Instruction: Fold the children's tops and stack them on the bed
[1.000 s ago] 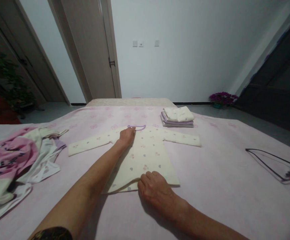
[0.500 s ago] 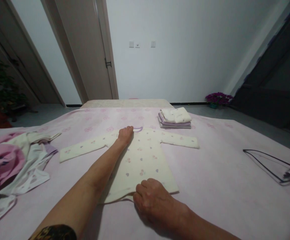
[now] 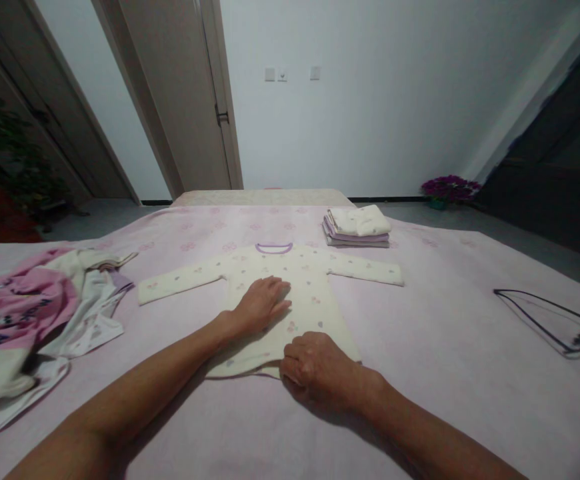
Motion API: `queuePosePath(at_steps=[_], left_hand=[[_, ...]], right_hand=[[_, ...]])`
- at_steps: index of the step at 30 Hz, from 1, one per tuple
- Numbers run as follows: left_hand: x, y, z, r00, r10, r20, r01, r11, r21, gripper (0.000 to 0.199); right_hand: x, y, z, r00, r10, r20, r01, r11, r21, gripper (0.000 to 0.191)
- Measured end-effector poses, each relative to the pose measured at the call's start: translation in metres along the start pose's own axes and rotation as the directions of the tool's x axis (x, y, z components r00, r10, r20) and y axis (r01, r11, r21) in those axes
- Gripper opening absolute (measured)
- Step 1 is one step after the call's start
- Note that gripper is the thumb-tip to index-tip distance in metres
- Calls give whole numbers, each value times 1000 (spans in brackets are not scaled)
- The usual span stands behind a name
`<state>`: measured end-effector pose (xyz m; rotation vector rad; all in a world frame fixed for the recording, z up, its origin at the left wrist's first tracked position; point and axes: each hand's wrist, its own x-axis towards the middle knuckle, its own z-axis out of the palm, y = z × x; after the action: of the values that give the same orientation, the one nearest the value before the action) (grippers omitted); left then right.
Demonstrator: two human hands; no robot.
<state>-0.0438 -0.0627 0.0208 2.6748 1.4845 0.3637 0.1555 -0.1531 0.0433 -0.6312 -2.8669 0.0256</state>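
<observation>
A cream long-sleeved child's shirt [image 3: 303,287] with small hearts and a lilac neckband lies spread flat, its sleeves stretched out to both sides and its neck pointing away from me. My left hand [image 3: 263,305] rests flat on the middle of its front, fingers extended. At the bottom hem, right of centre, my right hand [image 3: 315,370] is closed on the edge of the cloth, its fingertips partly hidden. The hem is slightly lifted beside it, showing the lower layer.
Rumpled pink and white clothes [image 3: 25,313] lie at the left. A stack of folded clothes [image 3: 357,227] sits beyond the right sleeve. On the right is a black wire hanger [image 3: 545,320]. Everything lies on a pink floral sheet [image 3: 435,373].
My left hand has let go near the neckband and come back toward me onto the shirt's middle, opening flat. My right hand still grips the hem. The view has shifted slightly.
</observation>
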Motion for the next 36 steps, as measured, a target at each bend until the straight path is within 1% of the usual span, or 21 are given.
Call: queuePosePath(at_steps=[1, 3, 5, 7, 10, 13, 16, 20, 22, 25, 27, 32, 36], left_hand=[[-17, 5, -1, 997, 80, 14, -80, 997, -16, 46], [-46, 11, -4, 986, 153, 59, -152, 988, -21, 55], [-66, 12, -6, 982, 158, 102, -158, 987, -16, 62], [-76, 11, -8, 981, 147, 126, -146, 989, -16, 65], [-79, 10, -9, 982, 136, 129, -135, 991, -21, 66], [-78, 11, -9, 983, 123, 135, -122, 992, -15, 64], [-77, 13, -10, 982, 117, 148, -117, 993, -11, 64], [-77, 12, -10, 980, 127, 152, -125, 992, -21, 65], [-77, 11, -9, 979, 128, 159, -126, 992, -22, 66], [-76, 8, -7, 977, 116, 177, -114, 993, -22, 67], [-76, 6, -6, 977, 106, 183, -102, 994, -33, 67], [-76, 2, -4, 978, 102, 184, -91, 994, -65, 66], [-75, 3, -5, 978, 88, 191, -75, 995, -73, 66]], right_hand=[[0, 3, 0, 1000, -7, 1, 7, 1000, 12, 10], [-1, 7, 1, 1000, -16, 1, 16, 999, 28, 10], [-1, 10, 1, 1000, -24, 4, 24, 999, 42, 9], [-2, 10, 0, 999, -38, 10, 37, 998, 54, 9], [-3, 10, -2, 999, -33, 8, 32, 996, 81, 9], [-6, 11, -2, 1000, 9, -5, -9, 991, 133, 12], [-9, 14, -2, 999, 43, 1, -43, 971, 236, 17], [-12, 19, -3, 994, 98, 44, -107, 922, 371, 20], [-14, 22, -4, 990, 136, 42, -142, 914, 379, 21], [-17, 26, -8, 986, 165, 2, -155, 920, 360, 32], [-19, 30, -11, 987, 162, -6, -149, 922, 357, 39], [-25, 38, -14, 992, 115, 55, -127, 929, 348, 45], [-26, 39, -15, 981, 163, 105, -190, 916, 352, 47]])
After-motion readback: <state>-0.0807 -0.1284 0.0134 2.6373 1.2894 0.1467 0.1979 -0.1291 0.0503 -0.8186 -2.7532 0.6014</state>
